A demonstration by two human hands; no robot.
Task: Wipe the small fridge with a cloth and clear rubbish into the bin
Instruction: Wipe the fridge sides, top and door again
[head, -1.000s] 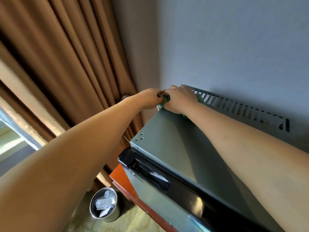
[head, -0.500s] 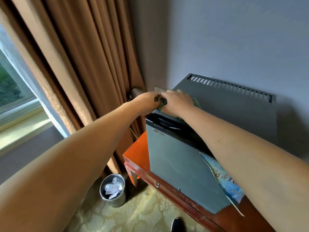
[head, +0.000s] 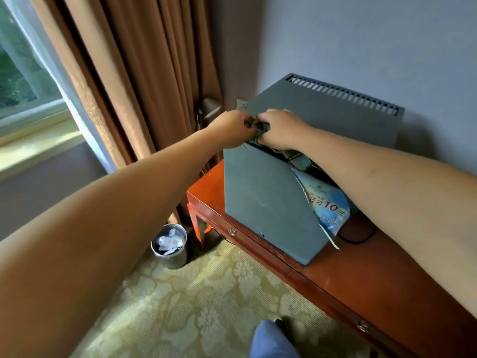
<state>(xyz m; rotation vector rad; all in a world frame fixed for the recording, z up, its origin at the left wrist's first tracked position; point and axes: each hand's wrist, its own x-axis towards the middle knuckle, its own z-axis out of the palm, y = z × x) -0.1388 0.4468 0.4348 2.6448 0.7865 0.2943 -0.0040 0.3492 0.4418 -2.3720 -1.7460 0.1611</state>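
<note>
A small grey fridge (head: 263,197) stands on a red-brown wooden table (head: 361,277) against the wall. Both hands meet at the fridge's top front left corner. My right hand (head: 280,129) grips a bunched green cloth (head: 294,157) that trails over the top front edge. My left hand (head: 232,127) pinches the cloth's left end beside it. A blue printed paper (head: 327,205) hangs on the fridge door under my right forearm. A round metal bin (head: 171,251) with white rubbish inside stands on the floor left of the table.
Brown curtains (head: 134,81) hang to the left of the fridge, with a window (head: 20,73) further left. A patterned yellow carpet (head: 196,306) covers the floor. My knee in blue cloth (head: 271,339) shows at the bottom. A black cable (head: 358,239) lies on the table.
Both hands have slid with the cloth from the back of the fridge top to its front left corner. The view has pulled back and down, showing the fridge front, table and bin.
</note>
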